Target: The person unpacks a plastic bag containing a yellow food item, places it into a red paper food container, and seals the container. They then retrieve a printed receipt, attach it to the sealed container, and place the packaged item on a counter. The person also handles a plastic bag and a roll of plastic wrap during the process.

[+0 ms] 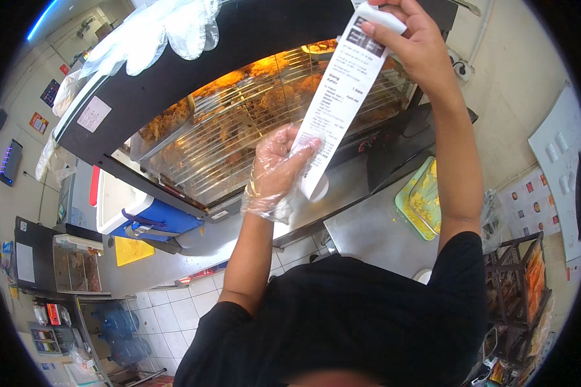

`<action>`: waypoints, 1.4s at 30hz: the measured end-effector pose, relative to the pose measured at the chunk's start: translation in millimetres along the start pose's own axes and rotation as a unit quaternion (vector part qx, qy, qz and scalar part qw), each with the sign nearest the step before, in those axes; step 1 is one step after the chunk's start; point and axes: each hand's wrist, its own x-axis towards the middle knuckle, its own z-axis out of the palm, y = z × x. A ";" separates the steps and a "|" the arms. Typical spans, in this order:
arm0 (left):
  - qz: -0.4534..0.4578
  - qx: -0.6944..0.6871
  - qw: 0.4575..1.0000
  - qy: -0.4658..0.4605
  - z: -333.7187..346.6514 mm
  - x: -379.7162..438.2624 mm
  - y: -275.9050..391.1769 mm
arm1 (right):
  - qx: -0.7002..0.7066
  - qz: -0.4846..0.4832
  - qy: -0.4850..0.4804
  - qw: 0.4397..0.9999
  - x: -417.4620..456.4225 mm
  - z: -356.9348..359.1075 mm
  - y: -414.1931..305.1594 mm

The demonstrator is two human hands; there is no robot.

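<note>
A long printed paper receipt (341, 92) is stretched slantwise before me, bearing writing. Its lower part is pinched in my left hand (278, 167), which wears a clear plastic glove. Up at the top of the strip, my right hand (414, 43), bare, grips the curled upper end between thumb and fingers. Behind the paper stands a lit food warmer cabinet (140, 96) with wire racks (227, 126). Pieces of fried food (266, 65) lie inside it, partly hidden by the receipt.
Plastic gloves (189, 34) drape over the cabinet top. A blue cooler box (150, 220) and a yellow board (133, 251) sit on the metal counter at left. To the right, a green tray (419, 225) holds yellow food crumbs. Brown plastic racks (511, 280) stand at far right.
</note>
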 end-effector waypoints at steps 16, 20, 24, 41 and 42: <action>0.010 0.250 0.963 -0.101 -21.0 3.7 -17.9 | -0.554 0.048 0.096 0.826 -68.9 -54.2 19.3; 0.080 0.350 0.913 -0.196 -11.4 4.3 -1.6 | -0.363 -0.101 -0.115 0.919 -83.5 3.2 5.8; 0.118 0.391 0.888 -0.210 -0.2 6.0 14.5 | -0.176 0.016 -0.352 0.919 -97.7 29.4 24.5; -0.024 0.172 0.984 -0.027 -33.7 17.1 -10.3 | -0.086 -0.083 -0.099 0.988 -112.0 49.9 19.3; -0.045 0.124 0.991 -0.024 -39.5 17.8 -7.7 | -0.074 -0.064 -0.087 0.991 -108.9 44.8 13.2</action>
